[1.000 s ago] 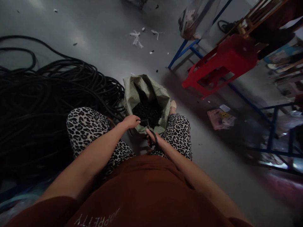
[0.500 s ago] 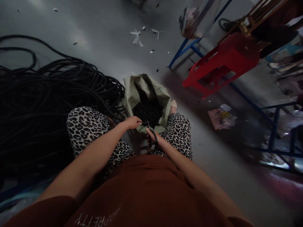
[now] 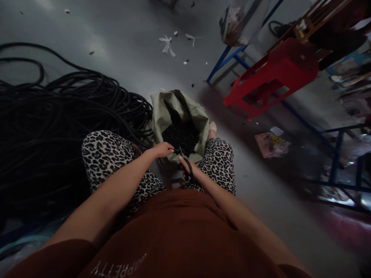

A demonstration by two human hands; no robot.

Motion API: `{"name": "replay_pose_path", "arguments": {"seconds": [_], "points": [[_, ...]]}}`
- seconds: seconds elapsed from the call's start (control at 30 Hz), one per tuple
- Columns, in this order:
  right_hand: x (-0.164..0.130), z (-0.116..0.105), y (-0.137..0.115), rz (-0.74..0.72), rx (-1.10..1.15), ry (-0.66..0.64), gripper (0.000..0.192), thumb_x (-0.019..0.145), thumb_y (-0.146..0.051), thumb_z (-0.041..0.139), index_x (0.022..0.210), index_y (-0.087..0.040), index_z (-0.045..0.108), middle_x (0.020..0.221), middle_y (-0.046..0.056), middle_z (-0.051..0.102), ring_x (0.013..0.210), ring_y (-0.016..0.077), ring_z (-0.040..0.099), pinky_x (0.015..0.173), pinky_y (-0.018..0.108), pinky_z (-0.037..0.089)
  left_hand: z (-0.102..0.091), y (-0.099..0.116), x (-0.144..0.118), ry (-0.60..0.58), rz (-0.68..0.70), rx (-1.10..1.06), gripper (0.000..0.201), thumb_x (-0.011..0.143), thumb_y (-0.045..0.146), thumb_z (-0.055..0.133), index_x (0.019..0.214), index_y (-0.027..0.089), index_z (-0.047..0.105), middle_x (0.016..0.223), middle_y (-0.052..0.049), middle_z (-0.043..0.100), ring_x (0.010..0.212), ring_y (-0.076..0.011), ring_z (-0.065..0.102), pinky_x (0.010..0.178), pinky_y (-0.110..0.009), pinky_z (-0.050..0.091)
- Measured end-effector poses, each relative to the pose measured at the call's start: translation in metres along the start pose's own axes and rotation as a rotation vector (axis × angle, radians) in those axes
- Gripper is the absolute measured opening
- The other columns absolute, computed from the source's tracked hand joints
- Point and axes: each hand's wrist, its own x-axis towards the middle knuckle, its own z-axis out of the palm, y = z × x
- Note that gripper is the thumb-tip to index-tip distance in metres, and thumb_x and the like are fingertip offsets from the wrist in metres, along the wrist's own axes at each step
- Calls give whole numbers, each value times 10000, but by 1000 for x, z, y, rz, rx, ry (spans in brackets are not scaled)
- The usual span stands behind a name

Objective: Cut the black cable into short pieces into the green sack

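Between my knees stands an open pale woven sack [image 3: 159, 112] with many small black pieces [image 3: 184, 135] inside. My left hand [image 3: 163, 150] is closed on a black rubber cord at the near rim of the sack; only its short end shows past the fingers. Just to the right, my right hand [image 3: 188, 166] grips black-handled scissors [image 3: 189, 169]. Their blades point up over the sack's mouth, close to the cord's end. Most of the cord in my left hand is hidden by the hand and my leg.
A big tangled heap of black cord [image 3: 95, 90] lies on the floor at the left. To the right are a red plastic stool [image 3: 292, 63] on its side, blue metal frames [image 3: 222, 63] and a colourful plastic packet [image 3: 268, 144]. White scraps [image 3: 167, 45] dot the floor ahead.
The scissors in my right hand have shifted slightly, their handles now looking closer together. My left hand stays in nearly the same place with the cord.
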Motion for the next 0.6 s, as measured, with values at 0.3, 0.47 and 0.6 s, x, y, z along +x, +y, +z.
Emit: {"name": "replay_pose_path", "arguments": {"seconds": [0.3,0.47,0.6], "points": [[5,0,5,-21,-188,67,585,873,-661,406,571,-170,507,457,12,482,373,112,481,388,207,391,2,3,1,-10,-15,57,330,860,316,471,1063,240,720,1028,-13,728,927,-171,639,746,-205,455],[2,0,3,-73,-259,90,556,897,-589,427,539,-170,501,432,16,446,434,136,504,467,227,427,5,1,3,-20,-14,62,317,862,303,471,1036,247,729,1045,-10,725,949,-168,639,772,-204,457],[0,0,3,-110,-280,90,539,896,-549,461,508,-177,491,426,26,445,479,165,546,495,237,429,6,1,2,-6,-35,59,289,857,302,495,1008,265,738,1029,-2,730,946,-166,640,776,-203,458]]}}
